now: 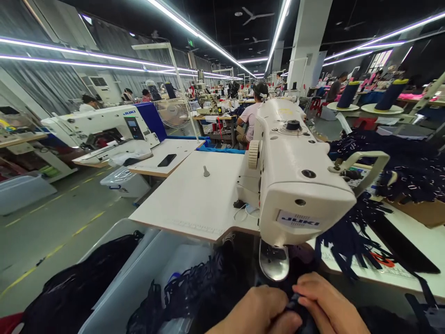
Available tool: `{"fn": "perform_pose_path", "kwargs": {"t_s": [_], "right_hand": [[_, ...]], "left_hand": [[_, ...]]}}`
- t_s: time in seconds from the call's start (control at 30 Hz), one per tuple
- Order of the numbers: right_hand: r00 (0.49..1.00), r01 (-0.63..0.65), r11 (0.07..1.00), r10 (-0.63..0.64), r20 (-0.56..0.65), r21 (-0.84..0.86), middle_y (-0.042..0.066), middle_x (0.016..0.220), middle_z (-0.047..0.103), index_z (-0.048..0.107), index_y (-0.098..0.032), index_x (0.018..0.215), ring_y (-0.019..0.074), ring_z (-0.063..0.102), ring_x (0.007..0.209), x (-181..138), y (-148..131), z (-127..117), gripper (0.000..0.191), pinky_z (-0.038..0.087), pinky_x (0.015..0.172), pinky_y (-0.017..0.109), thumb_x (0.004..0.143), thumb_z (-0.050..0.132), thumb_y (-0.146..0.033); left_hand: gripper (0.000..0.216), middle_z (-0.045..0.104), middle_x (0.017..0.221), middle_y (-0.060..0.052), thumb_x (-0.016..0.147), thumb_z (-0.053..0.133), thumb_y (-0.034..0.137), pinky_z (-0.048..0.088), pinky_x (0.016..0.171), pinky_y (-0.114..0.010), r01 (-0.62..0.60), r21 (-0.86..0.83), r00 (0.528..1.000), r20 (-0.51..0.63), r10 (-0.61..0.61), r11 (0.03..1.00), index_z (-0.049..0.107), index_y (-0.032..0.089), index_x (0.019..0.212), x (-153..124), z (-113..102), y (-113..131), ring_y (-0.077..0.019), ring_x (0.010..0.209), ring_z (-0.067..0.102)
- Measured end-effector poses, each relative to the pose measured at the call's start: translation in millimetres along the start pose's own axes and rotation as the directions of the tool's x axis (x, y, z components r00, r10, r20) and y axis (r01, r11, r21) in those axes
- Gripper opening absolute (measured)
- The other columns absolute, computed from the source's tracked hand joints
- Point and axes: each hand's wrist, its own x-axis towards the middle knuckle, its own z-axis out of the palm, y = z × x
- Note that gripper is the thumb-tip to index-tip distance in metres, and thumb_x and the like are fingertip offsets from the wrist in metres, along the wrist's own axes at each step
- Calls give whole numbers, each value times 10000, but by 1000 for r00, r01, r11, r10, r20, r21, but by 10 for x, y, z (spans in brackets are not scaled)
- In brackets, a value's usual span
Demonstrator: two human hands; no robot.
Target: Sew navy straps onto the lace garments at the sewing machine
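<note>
A white sewing machine [292, 153] marked JUKI stands right in front of me, its shiny metal guard [274, 263] hanging low at the front. Just below that guard, my left hand [259, 311] pinches dark navy fabric [295, 304] between thumb and fingers. From the other side my right hand [328, 299] grips the same fabric, thumb and fingertips pressed together. Both hands are close together, and the exact edge they hold is partly hidden by the fingers.
Left of the machine, a white tabletop [194, 190] carries a small grey metal piece [206, 172]. A phone [167, 160] lies on the adjoining table. Dark straps [410, 162] pile up at right, with orange-red scissors [382, 260] below. Clear plastic bins [128, 260] hold dark garments at lower left.
</note>
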Motion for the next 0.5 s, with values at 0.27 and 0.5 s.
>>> {"fn": "perform_pose_path", "kwargs": {"t_s": [0.27,0.5], "right_hand": [[951,226,771,-308,-37,-596,59,766,732,661,-177,853,192,678,628,403,118,320,362,505,563,296,985,330,-109],[934,-355,891,328,-140,-283,50,822,699,566,-233,931,222,695,714,212,271,429,259,491,548,291,958,446,-461]], "left_hand": [[409,442,559,38,1002,343,366,339,498,-220,368,242,910,-291,-295,898,418,203,636,-82,-94,-36,-103,499,427],[316,648,1187,-13,1004,395,213,322,1037,-324,14,757,925,-257,278,653,558,236,1273,-39,-106,-91,-153,1178,512]]}}
